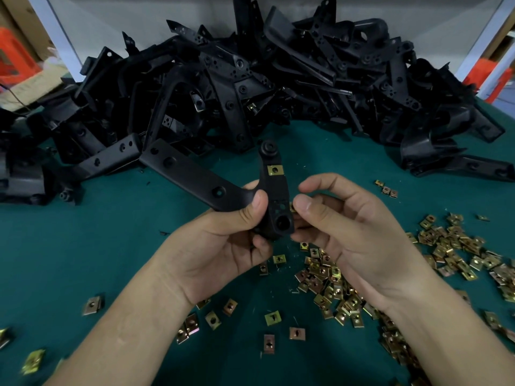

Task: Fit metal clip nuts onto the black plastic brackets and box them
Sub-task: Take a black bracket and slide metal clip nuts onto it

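Above the green desk (111,246), the left hand (245,232) grips a black plastic bracket (274,196), with the thumb pressed across its front and the other fingers curled round behind its lower end. The bracket stands roughly upright in that grip, with a round boss at the top and a large round hole near the bottom. A long flat arm of it reaches up and to the left, towards the pile of black brackets (250,79) heaped along the back of the desk. A fitted clip nut (275,170) of brass colour sits on the bracket's upper part, just below the boss. The right hand (342,227) is close against the bracket's right edge. Its thumb and bent forefinger are narrowed to a pinch on a second clip nut (292,208), which touches that edge beside a group of small square holes. Only a sliver of this nut shows between the fingers. Under and to the right of the right hand lies a spread of loose clip nuts (328,280), thick near the wrist, with thinner scatter running towards the desk's near-left corner. Three more nuts (386,189) lie apart near the pile. An orange crate (14,57) stands off the desk at the far left.
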Tool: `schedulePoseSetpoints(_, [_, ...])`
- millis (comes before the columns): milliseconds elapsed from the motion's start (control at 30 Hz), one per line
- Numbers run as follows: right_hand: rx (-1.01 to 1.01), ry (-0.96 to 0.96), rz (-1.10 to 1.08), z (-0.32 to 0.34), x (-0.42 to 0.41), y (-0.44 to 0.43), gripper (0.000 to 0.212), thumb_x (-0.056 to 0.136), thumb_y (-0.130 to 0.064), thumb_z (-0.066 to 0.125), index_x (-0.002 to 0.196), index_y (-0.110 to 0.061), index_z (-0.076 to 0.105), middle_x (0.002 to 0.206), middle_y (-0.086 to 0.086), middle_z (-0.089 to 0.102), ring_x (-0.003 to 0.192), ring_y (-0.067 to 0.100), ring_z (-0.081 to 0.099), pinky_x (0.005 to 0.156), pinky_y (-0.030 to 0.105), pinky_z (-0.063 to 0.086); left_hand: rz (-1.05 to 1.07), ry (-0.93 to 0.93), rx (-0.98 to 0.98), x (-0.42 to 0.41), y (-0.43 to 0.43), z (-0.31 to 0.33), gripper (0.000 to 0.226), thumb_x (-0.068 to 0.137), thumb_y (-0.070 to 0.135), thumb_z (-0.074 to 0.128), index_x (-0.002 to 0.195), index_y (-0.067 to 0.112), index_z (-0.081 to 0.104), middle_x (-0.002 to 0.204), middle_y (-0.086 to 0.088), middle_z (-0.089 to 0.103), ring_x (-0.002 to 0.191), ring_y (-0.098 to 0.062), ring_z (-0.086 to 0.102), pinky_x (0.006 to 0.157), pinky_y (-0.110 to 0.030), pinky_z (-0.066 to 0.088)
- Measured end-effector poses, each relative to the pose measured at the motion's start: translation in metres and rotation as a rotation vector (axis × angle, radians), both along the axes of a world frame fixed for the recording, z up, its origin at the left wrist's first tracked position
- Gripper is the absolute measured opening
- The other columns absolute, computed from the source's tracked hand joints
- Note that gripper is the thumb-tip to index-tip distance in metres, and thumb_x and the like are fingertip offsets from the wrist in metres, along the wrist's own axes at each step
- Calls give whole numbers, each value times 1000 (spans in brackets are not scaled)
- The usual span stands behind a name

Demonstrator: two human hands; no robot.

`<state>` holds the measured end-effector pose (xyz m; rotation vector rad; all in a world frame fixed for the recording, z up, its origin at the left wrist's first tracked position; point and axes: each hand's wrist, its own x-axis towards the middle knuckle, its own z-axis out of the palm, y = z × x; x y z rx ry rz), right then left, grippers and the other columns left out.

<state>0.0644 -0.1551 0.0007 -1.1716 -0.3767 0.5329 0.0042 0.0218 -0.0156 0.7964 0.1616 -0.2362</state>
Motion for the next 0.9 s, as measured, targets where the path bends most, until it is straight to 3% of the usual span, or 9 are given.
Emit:
schedulePoseSetpoints(267, [36, 29, 5, 0, 0, 0, 18, 73, -17, 73, 91, -13, 70, 79, 8, 72, 73, 17, 72, 64, 23, 57, 4, 14, -16, 0, 2, -1, 71, 52, 26, 101, 115, 12, 72, 109, -7, 72, 86, -12, 65, 58, -19, 50])
schedulePoseSetpoints(633, [-50, -99, -37, -1, -2, 0, 23, 69, -23, 79, 89, -16, 69, 69, 2, 67, 67, 14, 67, 63, 22, 55, -33, -70, 73, 1, 4, -5, 44, 65, 29, 94, 103, 17, 76, 99, -1, 72, 87, -12, 66, 61, -17, 48])
schedulePoseSetpoints(800, [-126, -167, -55, -6, -2, 1, 24, 71, -25, 77, 91, -18, 67, 67, -2, 66, 67, 11, 62, 67, 20, 52, 2, -62, 179, 4, 3, -8, 62, 61, 30, 97, 116, 15, 72, 105, -5, 68, 94, -21, 61, 61, -20, 45])
schedulePoseSetpoints(900, [-134, -157, -48, -7, -3, 2, 26, 70, -28, 78, 93, -19, 68, 70, 0, 68, 71, 12, 63, 71, 21, 54, -1, -82, 188, 4, 3, -9, 51, 69, 28, 91, 114, 16, 72, 104, -4, 67, 91, -17, 62, 61, -20, 44])
